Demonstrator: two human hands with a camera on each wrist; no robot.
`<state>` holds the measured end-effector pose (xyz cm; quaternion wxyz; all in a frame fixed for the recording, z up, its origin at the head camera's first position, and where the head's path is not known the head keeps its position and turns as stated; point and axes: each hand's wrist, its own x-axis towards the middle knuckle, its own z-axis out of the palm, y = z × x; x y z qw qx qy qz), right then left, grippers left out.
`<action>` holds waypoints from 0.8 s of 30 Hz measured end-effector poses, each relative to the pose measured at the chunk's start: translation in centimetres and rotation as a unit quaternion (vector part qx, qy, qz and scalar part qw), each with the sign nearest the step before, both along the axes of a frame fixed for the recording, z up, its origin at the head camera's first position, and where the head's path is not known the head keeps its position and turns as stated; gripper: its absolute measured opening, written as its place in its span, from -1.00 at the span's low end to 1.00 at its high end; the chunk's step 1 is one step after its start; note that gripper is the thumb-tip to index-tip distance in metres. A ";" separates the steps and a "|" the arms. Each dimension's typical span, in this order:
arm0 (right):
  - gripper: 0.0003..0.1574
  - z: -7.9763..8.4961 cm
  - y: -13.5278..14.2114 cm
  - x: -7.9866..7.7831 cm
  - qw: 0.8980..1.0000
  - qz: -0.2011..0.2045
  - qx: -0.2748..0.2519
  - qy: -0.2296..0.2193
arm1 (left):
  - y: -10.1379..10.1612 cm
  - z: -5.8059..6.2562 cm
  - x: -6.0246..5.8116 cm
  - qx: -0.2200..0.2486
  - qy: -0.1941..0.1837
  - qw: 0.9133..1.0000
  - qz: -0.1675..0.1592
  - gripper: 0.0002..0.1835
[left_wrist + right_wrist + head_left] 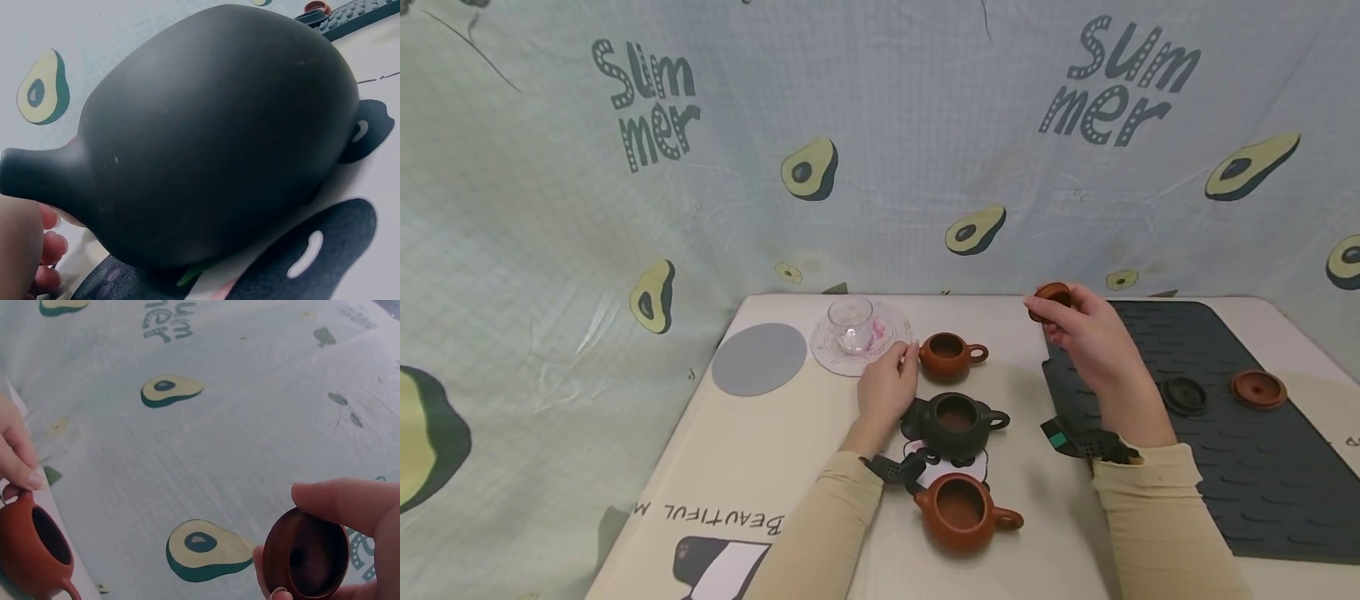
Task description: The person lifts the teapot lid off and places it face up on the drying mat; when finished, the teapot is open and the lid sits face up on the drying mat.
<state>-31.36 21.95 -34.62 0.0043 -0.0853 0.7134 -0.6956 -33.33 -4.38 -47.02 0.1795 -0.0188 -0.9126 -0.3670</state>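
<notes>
Toward the back, my left hand pinches the spout of a small reddish-brown teapot. My right hand is raised over the tray's far left corner. Between thumb and fingers it holds a small brown teapot lid, its hollow, dark side showing. Nearer me stand a black teapot and another reddish-brown teapot. All three teapots have uncovered openings. The black teapot fills most of the left wrist view, just beside my left wrist.
A ridged black tray lies on the right, bearing a black lid and a brown lid. At the back left, a clear glass cup stands on a patterned round mat. Beside it lies a grey disc.
</notes>
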 end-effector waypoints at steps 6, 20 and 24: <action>-0.45 -0.2 0.5 -0.3 0.994 -0.023 0.104 0.007 | 0.0 0.0 0.0 0.000 0.003 1.000 0.001 -0.64; -0.20 0.0 1.3 0.0 0.971 -0.035 0.235 -0.002 | 0.1 0.0 0.0 -0.003 0.002 1.000 0.003 -0.63; -0.18 0.0 1.5 0.0 0.959 -0.041 0.279 0.008 | 0.1 0.0 -0.1 -0.004 0.003 1.000 0.003 -0.63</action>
